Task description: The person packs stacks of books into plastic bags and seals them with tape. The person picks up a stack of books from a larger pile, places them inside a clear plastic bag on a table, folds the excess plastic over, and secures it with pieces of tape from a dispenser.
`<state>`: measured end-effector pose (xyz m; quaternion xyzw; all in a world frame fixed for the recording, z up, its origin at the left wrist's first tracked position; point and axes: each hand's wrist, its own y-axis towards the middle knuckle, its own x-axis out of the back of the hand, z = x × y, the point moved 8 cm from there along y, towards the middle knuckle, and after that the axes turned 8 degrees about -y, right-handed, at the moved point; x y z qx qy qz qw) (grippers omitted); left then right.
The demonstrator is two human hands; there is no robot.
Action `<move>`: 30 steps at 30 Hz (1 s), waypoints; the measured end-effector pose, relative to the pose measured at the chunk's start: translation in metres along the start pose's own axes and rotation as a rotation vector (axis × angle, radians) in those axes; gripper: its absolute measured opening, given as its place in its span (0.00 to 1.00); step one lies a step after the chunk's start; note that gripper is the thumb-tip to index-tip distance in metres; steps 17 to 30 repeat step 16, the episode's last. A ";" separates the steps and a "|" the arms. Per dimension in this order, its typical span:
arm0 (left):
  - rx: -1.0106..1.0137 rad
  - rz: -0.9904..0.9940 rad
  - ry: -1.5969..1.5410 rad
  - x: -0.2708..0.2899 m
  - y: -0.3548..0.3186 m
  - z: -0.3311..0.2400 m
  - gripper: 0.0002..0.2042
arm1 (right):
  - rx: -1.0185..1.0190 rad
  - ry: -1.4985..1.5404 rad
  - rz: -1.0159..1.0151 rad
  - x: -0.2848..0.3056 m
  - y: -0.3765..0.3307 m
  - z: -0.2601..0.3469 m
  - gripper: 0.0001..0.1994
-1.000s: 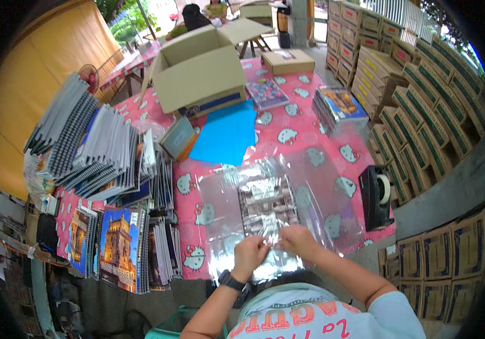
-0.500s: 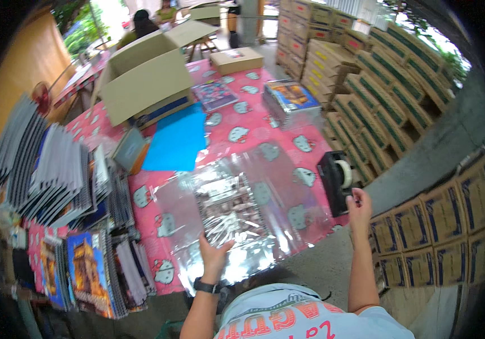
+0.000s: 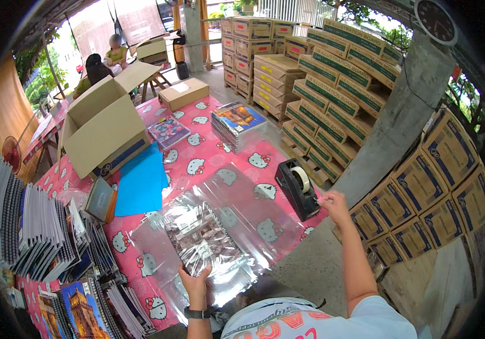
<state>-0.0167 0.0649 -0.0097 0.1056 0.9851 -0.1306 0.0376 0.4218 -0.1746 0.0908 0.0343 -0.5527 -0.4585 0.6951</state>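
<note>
A spiral-bound notebook with a dark picture cover lies on the table under a clear plastic sheet, which spreads well past it to the right. My left hand grips the notebook's near edge through the plastic, thumb on top. To the right, a black tape dispenser carries a roll of pale tape. My right hand is at the dispenser's near end, thumb and forefinger pinched on the tape by the cutting edge. The tape between those fingers is hardly visible.
Stacks of spiral notebooks crowd the table's left side. Beyond are blue sheets, an open carton, a plastic-covered notebook pile and a small box. Cartons and a pillar stand right. Two people sit far back.
The whole view has shifted, so the table sits lower and further left. My right hand stays at the dispenser's near end, now pinching at the cutting edge. My left hand keeps holding the notebook.
</note>
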 end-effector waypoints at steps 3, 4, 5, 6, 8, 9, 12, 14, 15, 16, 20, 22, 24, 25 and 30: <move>-0.013 -0.029 -0.015 0.009 -0.002 -0.007 0.42 | -0.648 0.417 0.410 -0.026 -0.045 -0.025 0.10; -0.017 -0.025 -0.028 0.006 -0.003 -0.007 0.42 | -0.812 0.629 0.450 -0.031 -0.064 -0.037 0.09; -0.022 -0.024 -0.034 0.003 -0.004 -0.005 0.42 | -0.979 0.850 0.490 -0.044 -0.085 -0.051 0.09; -0.064 -0.049 0.145 0.004 -0.003 -0.007 0.42 | -1.143 1.078 0.541 -0.062 -0.102 -0.052 0.08; -0.089 -0.035 0.053 0.003 -0.003 -0.004 0.42 | -1.074 1.153 0.841 -0.095 -0.109 -0.017 0.09; -0.065 -0.017 0.027 0.000 -0.004 -0.002 0.42 | -1.031 1.187 0.998 -0.110 -0.114 0.004 0.09; -0.052 -0.018 0.014 0.004 0.002 0.008 0.41 | -0.433 0.826 1.079 -0.112 -0.068 0.134 0.09; -0.078 -0.042 0.027 0.001 -0.002 -0.003 0.41 | 0.139 0.950 1.279 -0.104 -0.054 0.235 0.10; -0.078 -0.063 0.122 0.004 -0.003 -0.002 0.42 | 0.272 0.794 1.440 -0.112 -0.059 0.266 0.10; -0.080 -0.083 0.211 0.009 -0.001 0.001 0.44 | 0.412 0.620 1.586 -0.121 -0.065 0.295 0.11; -0.080 -0.083 0.211 0.009 -0.001 0.001 0.44 | 0.412 0.620 1.586 -0.121 -0.065 0.295 0.11; -0.080 -0.083 0.211 0.009 -0.001 0.001 0.44 | 0.412 0.620 1.586 -0.121 -0.065 0.295 0.11; -0.080 -0.083 0.211 0.009 -0.001 0.001 0.44 | 0.412 0.620 1.586 -0.121 -0.065 0.295 0.11; -0.080 -0.083 0.211 0.009 -0.001 0.001 0.44 | 0.412 0.620 1.586 -0.121 -0.065 0.295 0.11; -0.080 -0.083 0.211 0.009 -0.001 0.001 0.44 | 0.412 0.620 1.586 -0.121 -0.065 0.295 0.11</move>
